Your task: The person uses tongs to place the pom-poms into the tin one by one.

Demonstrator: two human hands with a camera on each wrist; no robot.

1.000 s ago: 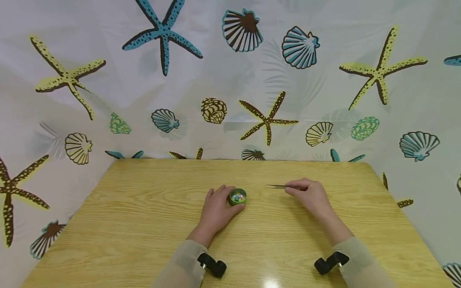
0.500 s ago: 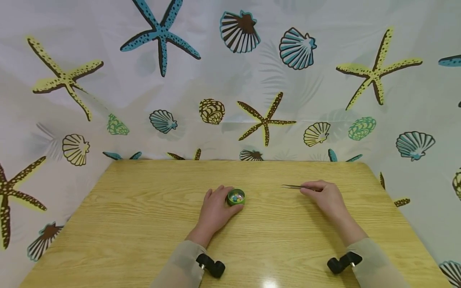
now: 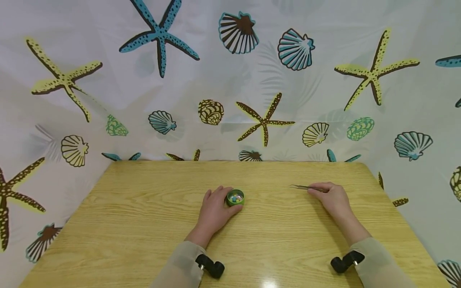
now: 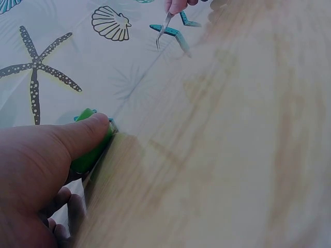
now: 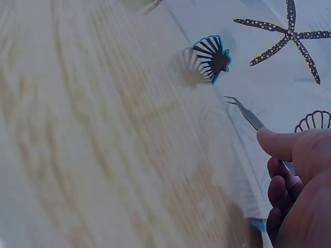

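Observation:
Near the middle of the table, my left hand (image 3: 215, 210) grips a small round green tin (image 3: 235, 202), thumb on the near side and fingers round the far side. Several small coloured pieces (image 3: 236, 198) lie inside the tin. In the left wrist view the thumb presses along the green wall (image 4: 89, 157). Off to the right, my right hand (image 3: 333, 198) pinches a pair of metal tweezers (image 3: 301, 187) whose bent tips point left. The right wrist view shows those tweezer tips (image 5: 232, 99) slightly apart with nothing between them.
A wooden table (image 3: 144, 224) lies under both hands. Behind and at the sides hangs a white cloth (image 3: 201, 80) printed with starfish and shells. Each sleeve carries a black camera mount, one on the left wrist (image 3: 210, 266) and one on the right (image 3: 347, 262).
My right hand has moved to the right with the tweezers, away from the tin. My left hand keeps its grip on the tin in the same place.

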